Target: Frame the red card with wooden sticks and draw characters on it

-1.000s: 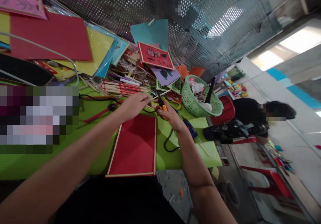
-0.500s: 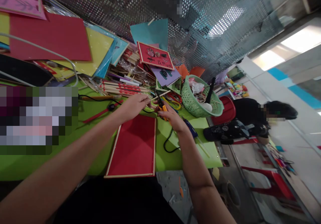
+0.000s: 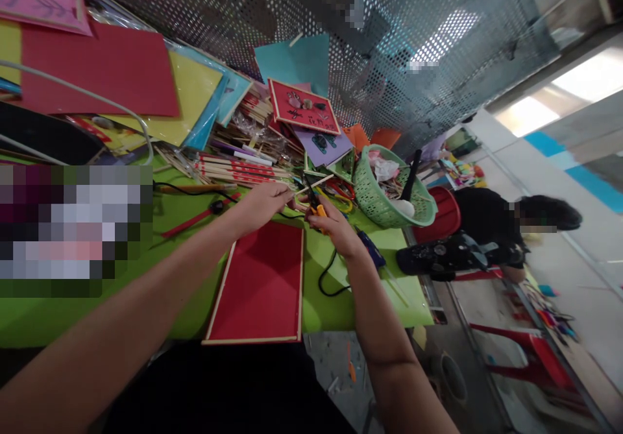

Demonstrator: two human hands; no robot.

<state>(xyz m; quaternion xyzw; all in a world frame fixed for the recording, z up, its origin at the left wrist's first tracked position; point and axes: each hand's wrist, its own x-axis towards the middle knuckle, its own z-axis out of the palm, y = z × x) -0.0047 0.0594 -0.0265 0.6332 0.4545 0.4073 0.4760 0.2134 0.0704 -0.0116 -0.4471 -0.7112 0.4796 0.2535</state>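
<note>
1. Left hand (image 3: pixel 265 205): grip pinching stick (image 3: pixel 324 181), above bench (image 3: pixel 324 314).
2. Right hand (image 3: pixel 335 224): grip clasped around orange-handled tool (image 3: pixel 319 211); its black end crosses stick.
3. Red board (image 3: pixel 260 285): on bench, at near edge.

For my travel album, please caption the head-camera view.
Left hand holding a thin wooden stick, right hand gripping orange-handled cutters, beyond a red card.

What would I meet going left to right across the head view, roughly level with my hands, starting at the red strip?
Red strip → left hand → right hand, holding an orange-handled tool → green basket → person in dark clothes.
</note>
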